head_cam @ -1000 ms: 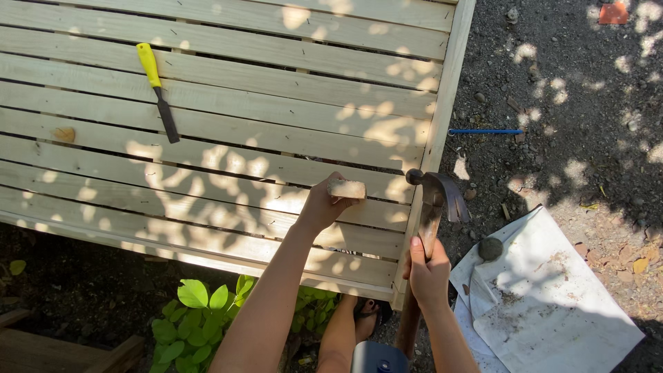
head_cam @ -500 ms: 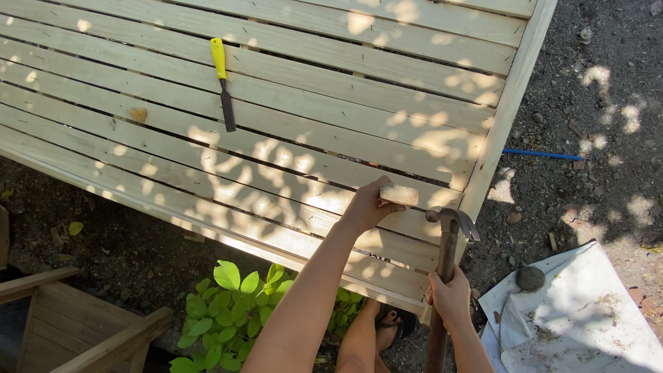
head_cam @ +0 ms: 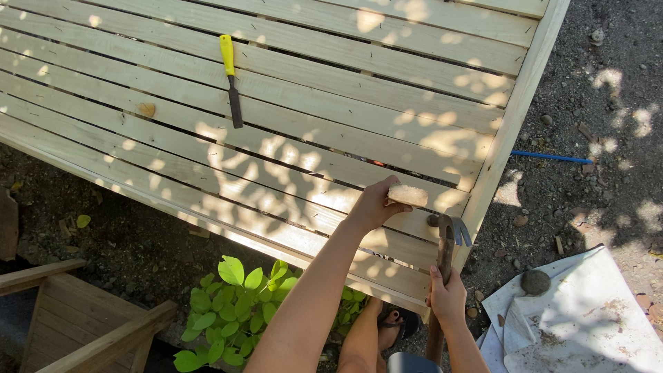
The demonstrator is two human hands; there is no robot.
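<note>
Head view looks straight down. Nearest is the right hand (head_cam: 447, 298), clamped low on the handle of a hammer (head_cam: 447, 238), a long grip that gives leverage; the head stands upright with its claw just beside the corner of the panel (head_cam: 331, 117), close to where the nearest slat meets the side rail (head_cam: 514, 131). Below that, a sandalled foot (head_cam: 397, 321) shows beside the green leaves (head_cam: 231, 304), so the person stands tight against the panel's near edge

A little farther in, the left hand (head_cam: 373, 206) is closed on a small pale wood block (head_cam: 407, 195), holding it flat against the slats just left of the hammer head, apart from it; it sits where a pad or spacer would, though whether it presses on the wood or only hovers cannot be told

The panel lies flat and tilted across the frame, raised off the dirt, which puts the slats at working height like a surface. Farther up it lies a chisel (head_cam: 231, 79) with a yellow handle, set well apart from both hands and along the slats so it will not roll. A small wood chip (head_cam: 146, 109) rests left of it

Off to the right, on the ground, a white sheet (head_cam: 587, 318) holds a stone (head_cam: 534, 282), likely as a weight, and a thin blue rod (head_cam: 549, 157) lies beyond the rail. At lower left stands a wooden frame (head_cam: 76, 318)
</note>
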